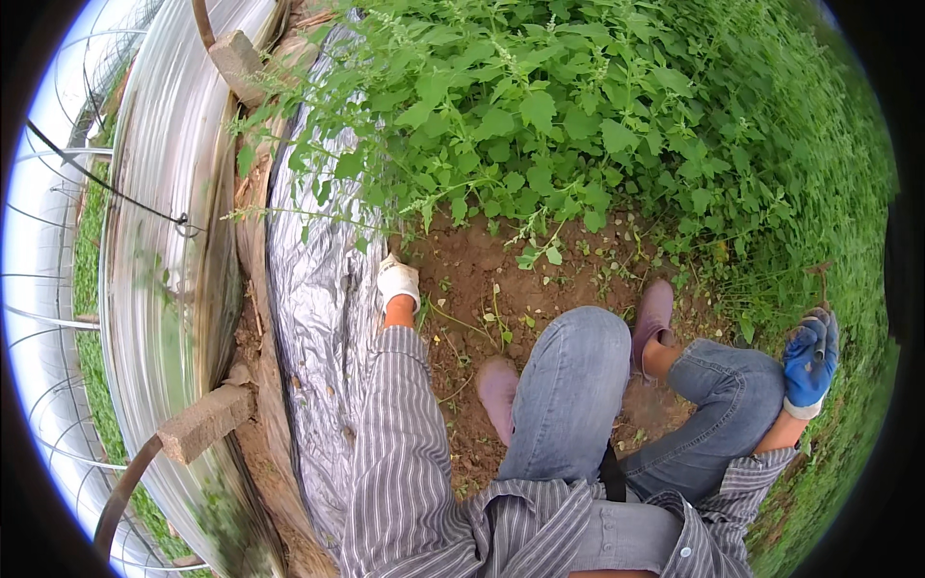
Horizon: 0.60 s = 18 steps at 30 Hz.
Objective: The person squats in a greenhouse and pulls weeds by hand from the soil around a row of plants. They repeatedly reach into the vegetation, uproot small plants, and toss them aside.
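two gloved hands point(398, 281), two pink shoes point(498, 393), two concrete blocks point(204, 424), one silver mulch sheet point(318, 289)

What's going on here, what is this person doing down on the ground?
A person in a striped shirt and jeans squats on a patch of bare soil beside a bed of leafy green plants. The left hand, in a white glove, reaches forward to the base of the plants, at the edge of a silver plastic sheet; whether it has a grip on a stem cannot be told. The right hand, in a blue glove, is out to the side by thin stems, apparently holding one.
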{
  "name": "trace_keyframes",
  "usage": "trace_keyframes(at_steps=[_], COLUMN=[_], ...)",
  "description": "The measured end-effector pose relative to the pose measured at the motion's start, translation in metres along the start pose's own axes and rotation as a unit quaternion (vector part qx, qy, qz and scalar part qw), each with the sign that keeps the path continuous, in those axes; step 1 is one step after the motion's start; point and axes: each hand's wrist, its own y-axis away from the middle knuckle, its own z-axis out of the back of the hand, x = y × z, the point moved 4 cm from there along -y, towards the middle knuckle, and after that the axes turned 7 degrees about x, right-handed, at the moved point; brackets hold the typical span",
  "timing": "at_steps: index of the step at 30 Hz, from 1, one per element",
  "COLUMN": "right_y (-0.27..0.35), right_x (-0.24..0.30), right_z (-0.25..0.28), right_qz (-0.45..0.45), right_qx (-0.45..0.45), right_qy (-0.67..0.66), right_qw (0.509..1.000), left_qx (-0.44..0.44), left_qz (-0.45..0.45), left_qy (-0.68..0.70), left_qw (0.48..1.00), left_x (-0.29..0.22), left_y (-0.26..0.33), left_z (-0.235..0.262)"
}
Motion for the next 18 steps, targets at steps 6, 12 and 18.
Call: trace_keyframes(at_steps=[6,12,18], right_y=[0.003,0.001,-0.007], right_x=[0.011,0.006,-0.002], right_z=[0.008,0.0,0.003], right_qz=[0.018,0.005,-0.003], right_qx=[0.002,0.012,0.015], right_qy=[0.001,0.026,0.005], right_qw=[1.0,1.0,1.0], left_qx=[0.154,0.195,-0.014], left_qz=[-0.221,-0.218,-0.333], left_qy=[-0.159,-0.402,-0.391], left_qw=[0.95,0.868,0.858], left_x=[-0.086,-0.099,-0.025], left_y=[0.034,-0.039,-0.098], left_z=[-0.004,-0.021,-0.034])
